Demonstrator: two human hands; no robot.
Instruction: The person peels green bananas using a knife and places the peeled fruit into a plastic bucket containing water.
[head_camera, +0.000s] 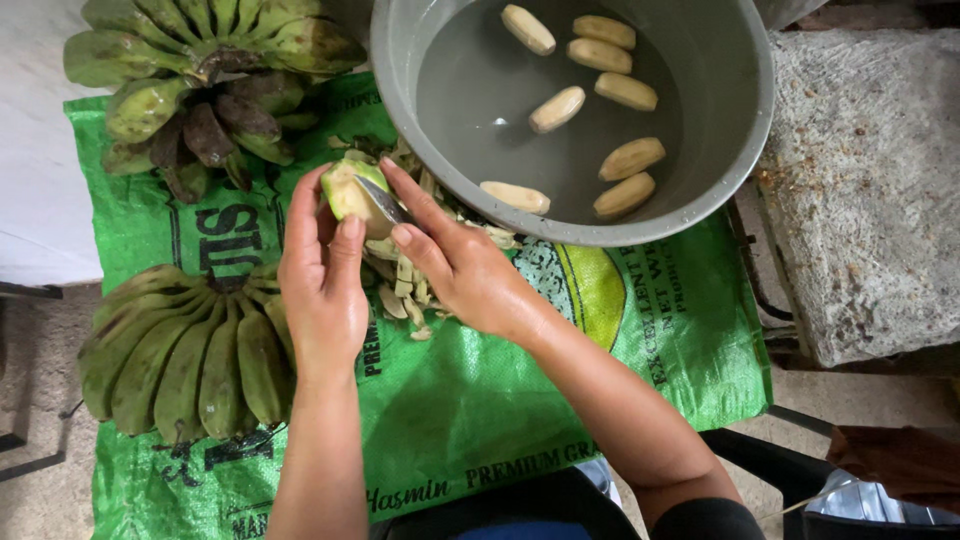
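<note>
Near the middle of the frame, the left hand (322, 275) grips a half-peeled green banana (350, 190). The right hand (462, 262) pinches a small knife (384, 203) against it. A green sack (450, 400) covers the floor. A gray tub (735, 150) of water sits at the top, with a rough stone slab (870, 180) at the right.

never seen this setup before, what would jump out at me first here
First, the two hands at the centre: the left hand grips a half-peeled green banana while the right hand presses a knife against it. Above them sits a grey tub of water with eight pale peeled bananas floating in it. To the left, bunches of green bananas lie on a bright green sack, with peelings heaped under the hands.
</note>
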